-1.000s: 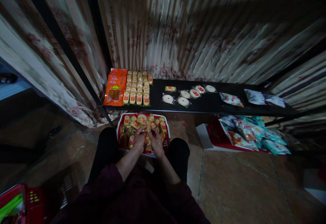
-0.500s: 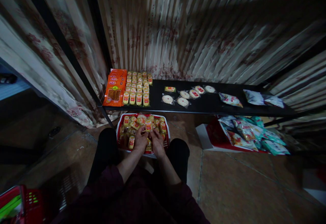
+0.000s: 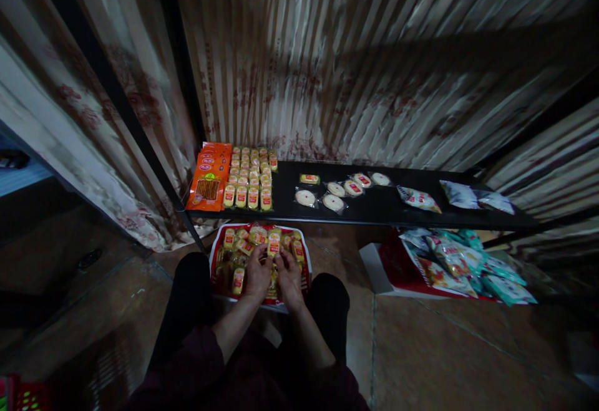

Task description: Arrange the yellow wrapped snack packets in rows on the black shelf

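While our left hand (image 3: 259, 274) and right hand (image 3: 289, 277) were clamped on cake (image 3: 274, 241), fingertips at its lower sides, we had it over box (image 3: 214, 262), near back rim, short of front edge of shelf (image 3: 286, 191). Bare stretch of shelf lay right of cake rows (image 3: 253, 178); open floor (image 3: 421, 348) spread beyond our right knee (image 3: 330, 292). Cake looked oblong, yellow, clear-wrapped, red-marked label facing us.

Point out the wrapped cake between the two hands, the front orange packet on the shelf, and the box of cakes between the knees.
Wrapped cake (image 3: 274, 244): head view, on its front face.
Orange packet (image 3: 208, 190): head view, mid-front.
Box (image 3: 307, 256): head view, right side rim.
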Demonstrator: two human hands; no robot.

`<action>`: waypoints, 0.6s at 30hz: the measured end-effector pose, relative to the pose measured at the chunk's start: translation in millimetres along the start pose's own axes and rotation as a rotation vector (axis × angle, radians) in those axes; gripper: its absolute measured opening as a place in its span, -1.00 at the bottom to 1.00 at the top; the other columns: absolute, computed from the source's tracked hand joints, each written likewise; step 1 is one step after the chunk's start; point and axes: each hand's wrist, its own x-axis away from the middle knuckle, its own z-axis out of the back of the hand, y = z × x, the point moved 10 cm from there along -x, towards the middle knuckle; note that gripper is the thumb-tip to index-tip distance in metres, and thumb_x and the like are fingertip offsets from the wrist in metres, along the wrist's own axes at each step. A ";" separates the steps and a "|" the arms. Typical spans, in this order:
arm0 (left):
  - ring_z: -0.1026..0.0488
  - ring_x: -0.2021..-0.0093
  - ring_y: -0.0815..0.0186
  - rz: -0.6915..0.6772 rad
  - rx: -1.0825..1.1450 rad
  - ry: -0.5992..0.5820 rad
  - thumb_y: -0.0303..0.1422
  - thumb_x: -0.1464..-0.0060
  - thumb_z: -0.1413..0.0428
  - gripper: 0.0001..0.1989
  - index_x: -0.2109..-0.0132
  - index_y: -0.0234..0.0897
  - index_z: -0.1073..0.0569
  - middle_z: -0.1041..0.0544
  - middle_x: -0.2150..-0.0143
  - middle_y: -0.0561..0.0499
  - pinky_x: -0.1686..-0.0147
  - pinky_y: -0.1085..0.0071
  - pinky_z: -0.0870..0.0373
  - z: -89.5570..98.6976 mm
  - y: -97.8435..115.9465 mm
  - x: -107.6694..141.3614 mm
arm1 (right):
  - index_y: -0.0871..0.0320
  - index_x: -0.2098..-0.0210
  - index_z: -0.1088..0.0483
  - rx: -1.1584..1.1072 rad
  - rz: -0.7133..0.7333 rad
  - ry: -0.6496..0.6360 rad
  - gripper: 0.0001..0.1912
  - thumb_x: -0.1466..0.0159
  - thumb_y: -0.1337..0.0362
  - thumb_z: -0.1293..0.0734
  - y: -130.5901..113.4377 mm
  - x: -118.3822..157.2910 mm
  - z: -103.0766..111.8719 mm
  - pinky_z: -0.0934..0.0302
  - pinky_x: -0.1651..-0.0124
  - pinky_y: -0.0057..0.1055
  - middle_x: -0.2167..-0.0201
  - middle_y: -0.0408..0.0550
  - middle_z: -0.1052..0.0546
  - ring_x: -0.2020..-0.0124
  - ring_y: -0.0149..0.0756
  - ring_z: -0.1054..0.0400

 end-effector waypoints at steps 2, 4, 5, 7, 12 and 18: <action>-0.47 0.13 0.34 -0.015 0.005 -0.016 -0.62 0.07 -0.02 -0.69 0.16 -0.28 -0.43 -0.53 0.14 -0.05 0.00 0.31 -0.35 -3.5 6.5 -0.4 | 0.16 0.09 -0.47 0.019 -0.019 -0.014 -0.55 -0.13 0.03 -0.30 -3.4 -3.8 -0.2 -0.26 -0.05 -0.19 0.12 0.05 -0.57 0.07 -0.12 -0.44; -0.47 0.14 0.34 -0.021 0.007 -0.015 -0.62 0.07 -0.02 -0.70 0.16 -0.27 -0.42 -0.53 0.15 -0.05 -0.01 0.30 -0.34 -6.2 12.2 -1.5 | 0.15 0.10 -0.46 0.025 -0.009 -0.033 -0.56 -0.13 0.03 -0.30 -10.3 -8.6 -1.0 -0.25 -0.05 -0.21 0.11 0.04 -0.56 0.07 -0.14 -0.44; -0.47 0.14 0.34 -0.024 0.008 -0.012 -0.62 0.07 -0.02 -0.70 0.16 -0.27 -0.42 -0.53 0.15 -0.05 -0.01 0.29 -0.35 -7.7 14.6 -2.5 | 0.15 0.10 -0.46 0.026 0.002 -0.038 -0.57 -0.13 0.03 -0.30 -14.6 -11.2 -1.1 -0.25 -0.04 -0.22 0.12 0.03 -0.56 0.08 -0.15 -0.44; -0.47 0.14 0.33 -0.035 0.014 -0.013 -0.62 0.07 -0.01 -0.69 0.17 -0.26 -0.41 -0.52 0.15 -0.04 0.00 0.29 -0.35 -12.1 19.0 -5.9 | 0.16 0.12 -0.46 0.029 0.022 -0.038 -0.58 -0.12 0.04 -0.30 -23.4 -17.2 -0.3 -0.26 -0.01 -0.25 0.12 0.04 -0.56 0.11 -0.16 -0.44; -0.46 0.15 0.32 -0.094 0.019 -0.008 -0.59 0.06 -0.02 -0.74 0.18 -0.26 -0.39 -0.51 0.17 -0.04 0.02 0.30 -0.34 -23.6 30.5 -20.1 | 0.15 0.16 -0.46 0.036 0.086 -0.053 -0.61 -0.13 0.04 -0.30 -44.1 -35.6 -0.9 -0.26 0.00 -0.27 0.16 0.03 -0.56 0.14 -0.17 -0.44; -0.45 0.17 0.29 -0.138 -0.042 -0.008 -0.56 0.05 -0.01 -0.81 0.25 -0.27 -0.39 -0.50 0.23 -0.04 0.06 0.29 -0.35 -36.3 42.0 -41.2 | 0.17 0.14 -0.45 0.074 0.125 -0.042 -0.61 -0.13 0.08 -0.29 -57.8 -61.5 -1.8 -0.28 0.06 -0.28 0.20 0.03 -0.57 0.18 -0.18 -0.45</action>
